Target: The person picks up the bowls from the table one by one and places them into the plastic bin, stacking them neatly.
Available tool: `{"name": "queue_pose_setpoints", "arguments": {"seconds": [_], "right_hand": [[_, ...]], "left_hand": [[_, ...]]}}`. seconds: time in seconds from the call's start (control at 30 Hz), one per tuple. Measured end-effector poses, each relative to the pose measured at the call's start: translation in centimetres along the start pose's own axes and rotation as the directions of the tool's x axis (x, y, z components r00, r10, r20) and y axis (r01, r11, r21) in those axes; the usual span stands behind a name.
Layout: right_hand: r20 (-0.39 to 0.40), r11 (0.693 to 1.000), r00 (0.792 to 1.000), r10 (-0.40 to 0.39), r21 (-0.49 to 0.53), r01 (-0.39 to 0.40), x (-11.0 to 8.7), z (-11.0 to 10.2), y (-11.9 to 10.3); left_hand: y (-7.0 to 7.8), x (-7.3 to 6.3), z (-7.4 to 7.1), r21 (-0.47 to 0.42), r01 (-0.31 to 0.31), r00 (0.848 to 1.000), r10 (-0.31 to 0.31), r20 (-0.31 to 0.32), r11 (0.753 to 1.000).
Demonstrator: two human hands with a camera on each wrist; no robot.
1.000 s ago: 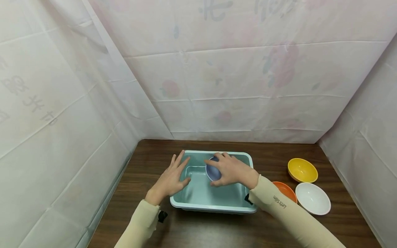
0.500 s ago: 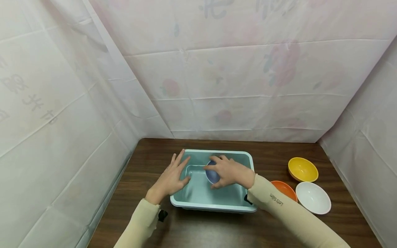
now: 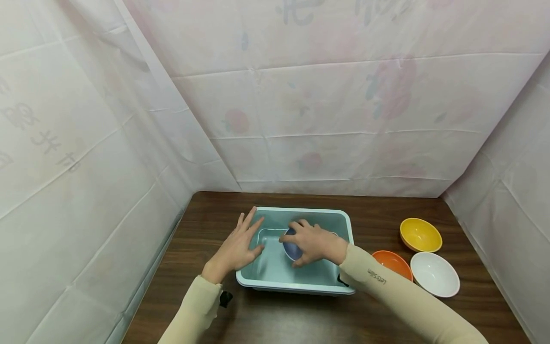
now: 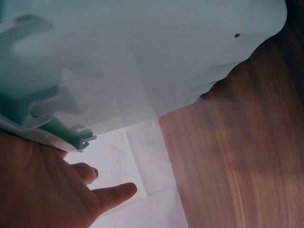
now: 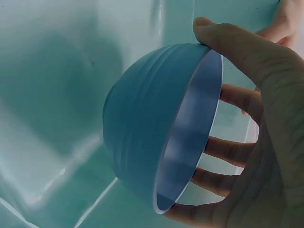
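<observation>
My right hand (image 3: 317, 243) grips a blue bowl (image 5: 142, 118) by its rim, thumb on one side and fingers spread along the other. The bowl is tilted, its hollow towards the palm, and in the head view the hand covers much of it. It is within the walls of a pale teal plastic basin (image 3: 296, 287). At the basin's left rim is my left hand (image 3: 234, 251), its fingers spread and mostly straight, holding nothing. The left wrist view shows that hand (image 4: 47, 185) right at the underside of the basin's rim.
An orange bowl (image 3: 393, 264), a white bowl (image 3: 435, 274) and a yellow bowl (image 3: 420, 235) stand to the right of the basin, partly behind the right sleeve. The brown wooden table (image 3: 275, 320) meets pale printed sheets (image 3: 326, 143) at the back and sides.
My right hand has moved a little left and down into the basin with the blue bowl. The left hand stays in place at the rim.
</observation>
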State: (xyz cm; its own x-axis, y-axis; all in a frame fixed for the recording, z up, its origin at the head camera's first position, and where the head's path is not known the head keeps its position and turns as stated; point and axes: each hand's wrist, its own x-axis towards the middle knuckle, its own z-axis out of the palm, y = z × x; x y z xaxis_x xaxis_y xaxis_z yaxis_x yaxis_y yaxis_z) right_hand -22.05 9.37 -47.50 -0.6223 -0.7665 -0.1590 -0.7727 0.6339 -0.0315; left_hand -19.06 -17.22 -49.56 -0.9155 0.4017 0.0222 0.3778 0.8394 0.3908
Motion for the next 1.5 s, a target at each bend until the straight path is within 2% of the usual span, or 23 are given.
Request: {"name": "queue_pose_setpoints", "arguments": {"seconds": [0.33, 0.53, 1.2, 1.5], "right_hand": [[0.031, 0.999, 1.000, 0.003, -0.035, -0.002, 0.6, 0.8, 0.0], [0.054, 1.000, 0.998, 0.013, -0.020, -0.012, 1.0, 1.0, 0.0], [0.080, 0.991, 0.997, 0.006, -0.131, 0.005, 2.0, 2.6, -0.1], [0.124, 0.994, 0.992, 0.028, -0.105, -0.015, 2.1, 2.5, -0.3]], "left_hand": [[0.2, -0.1, -0.1, -0.012, -0.004, 1.000, 0.004, -0.008, 1.000], [0.1, 0.0, 0.0, -0.009, -0.008, 1.000, 0.008, -0.007, 1.000], [-0.1, 0.1, 0.2, -0.009, -0.007, 1.000, 0.007, -0.007, 1.000], [-0.1, 0.1, 0.2, -0.017, -0.002, 1.000, 0.002, -0.006, 1.000]]}}
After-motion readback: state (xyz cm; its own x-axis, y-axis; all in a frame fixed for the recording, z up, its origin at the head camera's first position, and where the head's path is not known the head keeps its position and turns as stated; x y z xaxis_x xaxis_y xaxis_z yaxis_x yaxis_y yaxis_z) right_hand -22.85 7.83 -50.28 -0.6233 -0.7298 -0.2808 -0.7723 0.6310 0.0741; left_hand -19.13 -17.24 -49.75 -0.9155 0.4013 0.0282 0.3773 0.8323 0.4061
